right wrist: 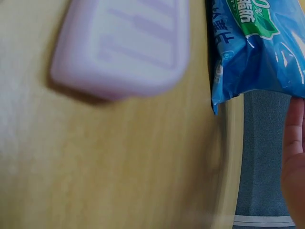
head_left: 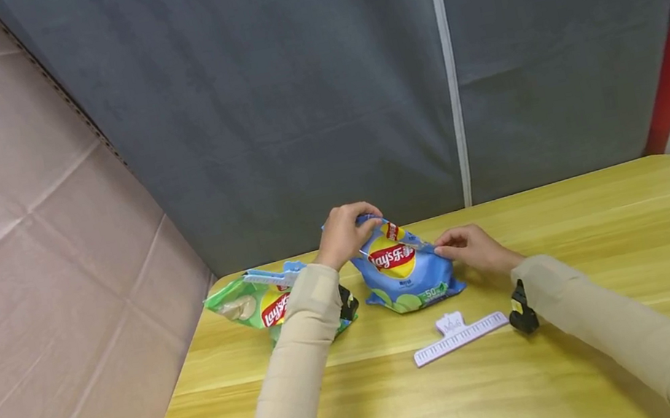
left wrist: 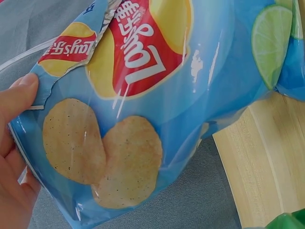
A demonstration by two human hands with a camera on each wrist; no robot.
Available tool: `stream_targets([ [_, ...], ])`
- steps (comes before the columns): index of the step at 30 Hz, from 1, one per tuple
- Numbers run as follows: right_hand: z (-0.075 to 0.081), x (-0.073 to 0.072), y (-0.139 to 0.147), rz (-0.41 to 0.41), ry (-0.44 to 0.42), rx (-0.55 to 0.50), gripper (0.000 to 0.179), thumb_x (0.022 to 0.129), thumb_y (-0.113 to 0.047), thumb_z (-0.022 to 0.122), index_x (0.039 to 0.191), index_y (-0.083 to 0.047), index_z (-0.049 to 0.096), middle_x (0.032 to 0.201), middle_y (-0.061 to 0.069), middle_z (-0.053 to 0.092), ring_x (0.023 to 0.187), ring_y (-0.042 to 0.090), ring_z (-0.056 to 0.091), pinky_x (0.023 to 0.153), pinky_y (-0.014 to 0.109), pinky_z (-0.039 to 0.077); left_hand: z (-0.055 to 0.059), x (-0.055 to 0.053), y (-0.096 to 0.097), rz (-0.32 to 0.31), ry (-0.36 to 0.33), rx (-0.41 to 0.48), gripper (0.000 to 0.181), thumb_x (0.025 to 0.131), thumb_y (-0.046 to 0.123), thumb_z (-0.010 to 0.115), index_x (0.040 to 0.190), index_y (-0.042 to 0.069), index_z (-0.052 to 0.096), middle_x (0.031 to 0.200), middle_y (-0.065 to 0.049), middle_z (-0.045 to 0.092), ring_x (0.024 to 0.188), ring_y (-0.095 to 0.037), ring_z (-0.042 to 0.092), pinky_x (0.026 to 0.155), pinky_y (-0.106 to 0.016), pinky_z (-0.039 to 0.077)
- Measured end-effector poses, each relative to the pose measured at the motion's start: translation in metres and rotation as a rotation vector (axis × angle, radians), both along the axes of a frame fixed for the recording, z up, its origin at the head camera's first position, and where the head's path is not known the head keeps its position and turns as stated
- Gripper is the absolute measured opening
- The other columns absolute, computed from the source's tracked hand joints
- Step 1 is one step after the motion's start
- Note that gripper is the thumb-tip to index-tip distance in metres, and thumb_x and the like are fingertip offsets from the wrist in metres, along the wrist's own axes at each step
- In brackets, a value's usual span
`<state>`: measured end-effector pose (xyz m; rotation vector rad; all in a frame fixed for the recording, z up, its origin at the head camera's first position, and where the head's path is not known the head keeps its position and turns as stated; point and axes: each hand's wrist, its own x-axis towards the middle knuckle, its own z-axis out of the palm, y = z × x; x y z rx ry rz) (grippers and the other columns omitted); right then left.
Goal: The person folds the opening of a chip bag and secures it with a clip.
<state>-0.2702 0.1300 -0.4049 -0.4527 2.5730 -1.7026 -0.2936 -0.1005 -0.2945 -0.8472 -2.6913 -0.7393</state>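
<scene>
Two hands, set apart, gripped the folded top of a blue chip bag standing on the wooden table: the left hand pinched its upper left edge, the right hand its right end. Nearer the person lay a lilac clip; leftward, a green chip bag wearing a light blue clip showed partly behind the left sleeve.

The left sleeve and right sleeve are plain beige, long and lightly creased. A compact black left wrist camera and right wrist camera, the latter with a small pale-yellow patch, sit beside bare left grip and right grip.
</scene>
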Motion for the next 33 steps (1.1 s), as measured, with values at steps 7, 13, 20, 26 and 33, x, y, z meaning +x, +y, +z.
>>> stream_targets([
  [7,0.002,0.002,0.0,-0.017,-0.039,-0.04,0.03,0.088,-0.02,0.057,0.104,0.005,0.058,0.098,0.015,0.058,0.081,0.022,0.051,0.076,0.032,0.046,0.001,-0.001,0.0,0.002,0.004,0.007,0.013,0.083,0.021,0.062,0.091,0.014,0.068,0.092,0.002,0.065,0.077,-0.009,0.057,0.071,-0.025,0.046],
  [13,0.005,0.008,-0.001,-0.046,-0.054,-0.042,0.034,0.087,-0.022,0.057,0.108,0.004,0.057,0.105,0.017,0.057,0.085,0.022,0.052,0.077,0.028,0.046,0.0,0.001,0.0,0.007,-0.003,0.014,0.013,0.083,0.021,0.062,0.092,0.014,0.068,0.093,0.002,0.065,0.079,-0.009,0.057,0.073,-0.025,0.046],
  [20,0.008,0.013,0.002,-0.045,-0.033,-0.033,0.034,0.087,-0.02,0.057,0.112,0.004,0.056,0.11,0.019,0.056,0.091,0.024,0.054,0.08,0.029,0.046,0.001,0.0,0.0,0.004,0.007,0.02,0.012,0.083,0.02,0.062,0.091,0.014,0.069,0.093,0.001,0.066,0.081,-0.01,0.058,0.074,-0.025,0.046],
  [26,0.008,0.015,0.006,-0.025,-0.043,-0.036,0.033,0.087,-0.018,0.058,0.113,0.003,0.056,0.111,0.018,0.055,0.093,0.025,0.054,0.082,0.031,0.046,0.001,0.0,0.0,0.003,0.001,0.022,0.012,0.083,0.02,0.062,0.091,0.014,0.069,0.093,0.002,0.065,0.082,-0.009,0.058,0.075,-0.025,0.046],
  [33,0.004,0.023,0.011,-0.021,-0.043,-0.035,0.033,0.087,-0.015,0.058,0.113,0.004,0.055,0.109,0.019,0.056,0.091,0.024,0.055,0.078,0.026,0.047,0.0,0.0,0.001,-0.01,0.012,0.018,0.013,0.083,0.02,0.062,0.092,0.013,0.069,0.092,0.002,0.066,0.081,-0.009,0.058,0.073,-0.025,0.046],
])
